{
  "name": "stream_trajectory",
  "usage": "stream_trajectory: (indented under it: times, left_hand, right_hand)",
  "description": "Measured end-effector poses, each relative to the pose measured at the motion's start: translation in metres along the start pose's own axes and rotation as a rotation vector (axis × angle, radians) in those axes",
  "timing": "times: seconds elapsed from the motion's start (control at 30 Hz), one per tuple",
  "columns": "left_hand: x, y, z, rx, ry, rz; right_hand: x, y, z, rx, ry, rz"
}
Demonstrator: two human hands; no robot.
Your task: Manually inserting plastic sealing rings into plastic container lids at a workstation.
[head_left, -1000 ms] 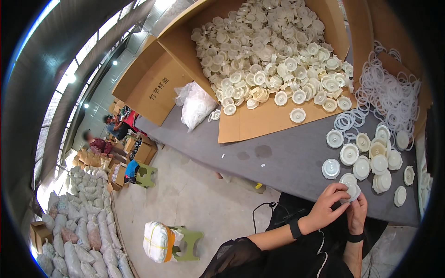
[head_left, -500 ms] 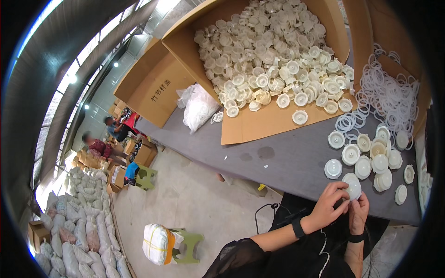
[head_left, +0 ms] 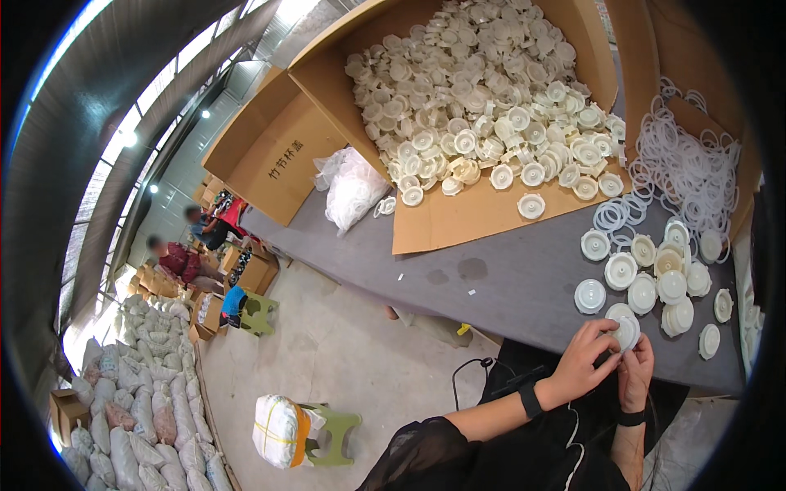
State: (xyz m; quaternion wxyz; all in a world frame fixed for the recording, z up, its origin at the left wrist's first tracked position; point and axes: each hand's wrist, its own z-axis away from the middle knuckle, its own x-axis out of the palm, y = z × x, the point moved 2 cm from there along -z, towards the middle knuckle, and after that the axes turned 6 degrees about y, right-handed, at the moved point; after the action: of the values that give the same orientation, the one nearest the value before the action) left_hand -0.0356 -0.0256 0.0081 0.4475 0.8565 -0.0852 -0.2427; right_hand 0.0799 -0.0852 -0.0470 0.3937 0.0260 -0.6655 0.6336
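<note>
Above the table's near edge, a round whitish plastic lid [head_left: 627, 334] is pinched between the fingers of both my hands. My left hand [head_left: 583, 360] grips it from the left, wearing a dark wristband. My right hand [head_left: 635, 378], closed, supports it from below on the right. Just beyond the held lid, another lid [head_left: 619, 313] is partly covered by it. Several similar lids [head_left: 642, 293] lie grouped on the grey table [head_left: 524, 286], some overlapping. Clear sealing rings [head_left: 609, 216] lie behind that group.
A cardboard box [head_left: 327, 78] spills a large heap of lids [head_left: 467, 106] onto its flap. More rings [head_left: 688, 164] pile at the right. A white plastic bag [head_left: 352, 192] sits farther left. Green stools [head_left: 334, 434] stand on the floor; two people [head_left: 176, 260] are in the distance.
The held lid has tilted and shifted slightly toward me, uncovering more of the lid behind it. Both hands keep hold and have barely moved.
</note>
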Motion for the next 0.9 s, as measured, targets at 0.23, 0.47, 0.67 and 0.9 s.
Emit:
stream_trajectory:
  times: [0.23,0.47,0.67,0.9]
  left_hand:
    - [0.001,-0.009,0.004,-0.105,0.066,0.115]
    - [0.008,-0.014,0.005,-0.311,0.227,0.285]
    - [0.02,-0.037,0.014,-0.603,0.038,0.777]
    - [0.022,-0.033,0.013,-0.683,-0.008,0.88]
  right_hand:
    - [0.001,0.0,0.0,-0.003,-0.015,-0.036]
    - [-0.006,0.007,0.0,-0.047,-0.038,-0.041]
    - [-0.013,0.011,-0.002,-0.043,-0.021,-0.05]
    - [-0.013,0.01,0.0,-0.061,-0.039,-0.087]
